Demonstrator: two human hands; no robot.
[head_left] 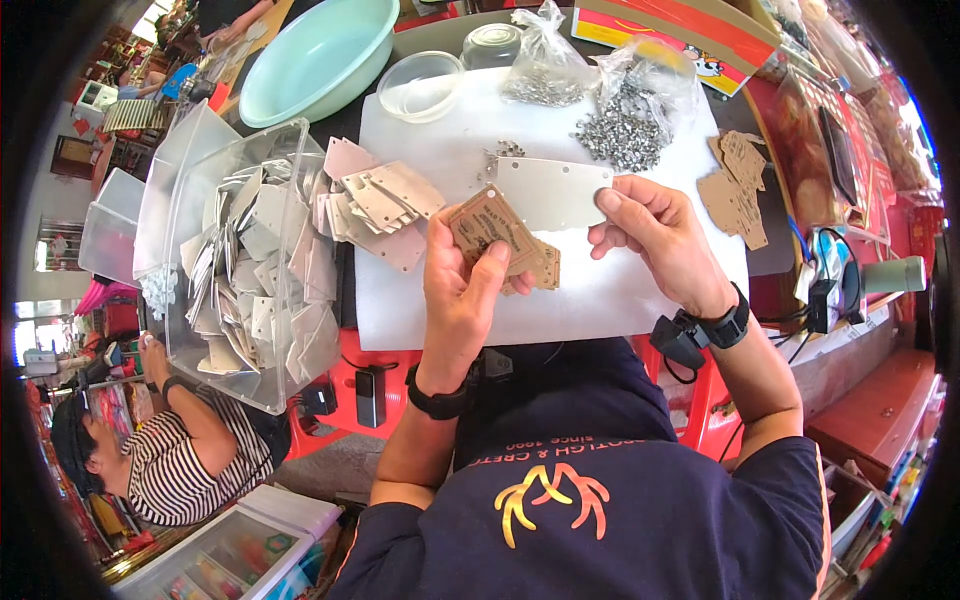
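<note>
My left hand (pixel 462 290) grips a small brown cardboard-backed plate (pixel 489 228), thumb across its face, with more brown backing (pixel 543 266) showing behind the fingers. My right hand (pixel 655 235) pinches the right end of a pale grey rectangular plate (pixel 552 193) held just above the white sheet (pixel 600 295) on the table. A few small metal rivets (pixel 503 152) lie on the sheet right behind that plate.
A tipped clear bin (pixel 215 150) of grey plates spills a pile (pixel 378 205) at left. Bags of metal rivets (pixel 630 125), peeled brown backings (pixel 738 185), a green basin (pixel 320 55) and clear bowls (pixel 420 85) sit behind. A person in a striped shirt (pixel 170 470) sits lower left.
</note>
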